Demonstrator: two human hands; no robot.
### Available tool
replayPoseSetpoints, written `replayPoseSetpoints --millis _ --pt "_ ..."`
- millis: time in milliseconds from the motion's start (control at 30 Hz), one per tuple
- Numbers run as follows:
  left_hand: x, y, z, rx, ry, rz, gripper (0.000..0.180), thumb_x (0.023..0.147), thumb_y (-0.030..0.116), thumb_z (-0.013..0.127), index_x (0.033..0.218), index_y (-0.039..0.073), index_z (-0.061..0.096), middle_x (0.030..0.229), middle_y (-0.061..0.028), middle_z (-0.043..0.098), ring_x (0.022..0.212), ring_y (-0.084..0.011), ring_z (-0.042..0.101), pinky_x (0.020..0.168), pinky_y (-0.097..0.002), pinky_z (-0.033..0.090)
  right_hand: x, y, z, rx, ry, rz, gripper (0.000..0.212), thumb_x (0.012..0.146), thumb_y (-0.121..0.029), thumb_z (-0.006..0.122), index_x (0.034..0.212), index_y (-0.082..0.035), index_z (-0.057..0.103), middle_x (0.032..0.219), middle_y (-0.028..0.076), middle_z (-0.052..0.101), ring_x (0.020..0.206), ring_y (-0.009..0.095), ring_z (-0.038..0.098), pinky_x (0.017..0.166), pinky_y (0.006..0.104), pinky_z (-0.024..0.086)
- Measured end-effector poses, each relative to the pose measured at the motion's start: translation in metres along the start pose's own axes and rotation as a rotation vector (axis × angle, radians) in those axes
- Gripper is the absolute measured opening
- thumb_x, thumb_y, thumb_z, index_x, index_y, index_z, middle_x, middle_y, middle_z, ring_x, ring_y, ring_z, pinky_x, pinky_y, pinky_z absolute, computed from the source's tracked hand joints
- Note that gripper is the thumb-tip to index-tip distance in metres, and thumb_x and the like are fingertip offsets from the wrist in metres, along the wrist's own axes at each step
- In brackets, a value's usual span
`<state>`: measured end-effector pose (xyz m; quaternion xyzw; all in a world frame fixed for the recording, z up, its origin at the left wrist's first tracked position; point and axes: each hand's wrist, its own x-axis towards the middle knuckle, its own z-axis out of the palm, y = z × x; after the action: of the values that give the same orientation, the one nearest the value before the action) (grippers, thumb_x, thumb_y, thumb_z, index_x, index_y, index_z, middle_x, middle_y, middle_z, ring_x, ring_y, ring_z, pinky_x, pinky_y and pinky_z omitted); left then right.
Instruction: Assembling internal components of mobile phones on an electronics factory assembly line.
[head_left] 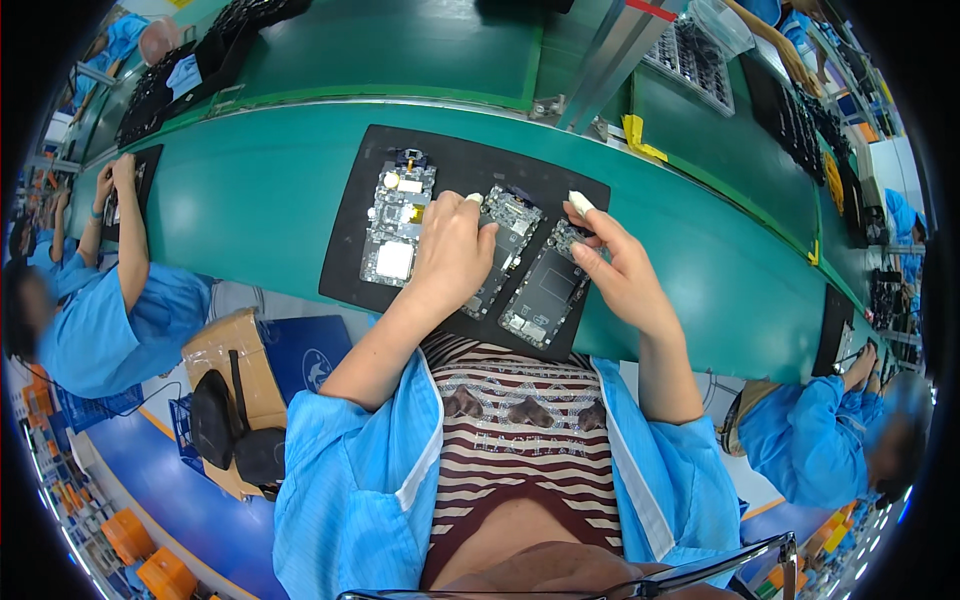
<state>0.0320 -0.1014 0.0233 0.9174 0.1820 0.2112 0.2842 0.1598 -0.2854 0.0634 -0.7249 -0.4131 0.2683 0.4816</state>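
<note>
A black mat (345, 235) carries a circuit board (392, 215) at its left and two phone-shaped assemblies with exposed boards. My left hand (452, 250) bends over the middle assembly (515, 225), its fingers curled and a white finger cot on one fingertip. Whatever those fingers pinch is hidden beneath them. Beside the upper right corner of the right assembly (548, 285) is my right hand (630, 275), thumb near that edge. Its index finger, in a white cot, stretches out past the assembly's top, apart from the thumb.
The mat lies on a green worktop (260, 200). A metal post (615, 70) rises behind it, with yellow tape (642, 138) near its base. Co-workers in blue sit at left (130, 320) and right (800, 440). A cardboard box (225, 345) stands below the bench's left side.
</note>
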Motion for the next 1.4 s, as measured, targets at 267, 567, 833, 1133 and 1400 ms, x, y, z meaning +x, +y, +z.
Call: replayPoseSetpoints --millis 267,567,833,1133,1400 --pt "0.0 -0.012 -0.023 0.429 0.191 -0.097 0.032 0.069 0.01 0.074 0.089 -0.005 0.054 0.097 -0.0209 0.05 0.087 -0.035 0.048 0.076 -0.0411 0.041 -0.007 0.004 0.003 0.0 0.044 -0.048 0.046 0.09 -0.014 0.055 0.132 0.001 0.045 0.122 0.012 0.055 0.102 0.02 0.052 0.086 0.0295 0.042" --pt "0.004 -0.03 -0.037 0.493 0.135 -0.157 0.016 0.074 0.005 0.061 0.086 -0.003 0.056 0.081 -0.0182 0.056 0.075 -0.0346 0.058 0.066 -0.0424 0.049 0.001 -0.002 0.013 0.028 0.024 -0.052 0.045 0.09 -0.013 0.055 0.132 0.0 0.046 0.12 0.011 0.056 0.101 0.018 0.053 0.086 0.0282 0.042" --pt "0.011 -0.041 -0.081 0.003 0.11 -0.236 0.018 0.078 0.0 0.049 0.09 -0.006 0.06 0.063 -0.0168 0.059 0.061 -0.0245 0.062 0.059 -0.0328 0.049 0.009 -0.006 0.016 0.03 -0.034 -0.004 0.046 0.09 -0.01 0.054 0.133 0.001 0.043 0.124 0.012 0.054 0.108 0.018 0.053 0.088 0.028 0.042" --pt "-0.007 0.002 -0.068 -1.1 -0.492 -0.402 0.025 0.083 -0.006 0.052 0.108 -0.006 0.057 0.094 -0.0059 0.067 0.084 -0.0063 0.059 0.072 -0.0215 0.047 0.042 0.006 0.036 0.935 -0.267 0.399 0.049 0.097 -0.019 0.045 0.136 0.007 0.034 0.126 0.017 0.052 0.111 0.024 0.055 0.092 0.0336 0.046" --pt "-0.011 0.004 -0.061 -0.911 -0.517 -0.385 0.019 0.084 -0.005 0.054 0.101 -0.006 0.06 0.084 -0.0027 0.065 0.076 -0.0035 0.055 0.065 -0.0219 0.046 0.038 -0.005 0.031 1.014 -0.276 0.332 0.033 0.09 -0.005 0.054 0.121 0.008 0.053 0.111 0.013 0.062 0.098 0.015 0.061 0.087 0.0279 0.05"
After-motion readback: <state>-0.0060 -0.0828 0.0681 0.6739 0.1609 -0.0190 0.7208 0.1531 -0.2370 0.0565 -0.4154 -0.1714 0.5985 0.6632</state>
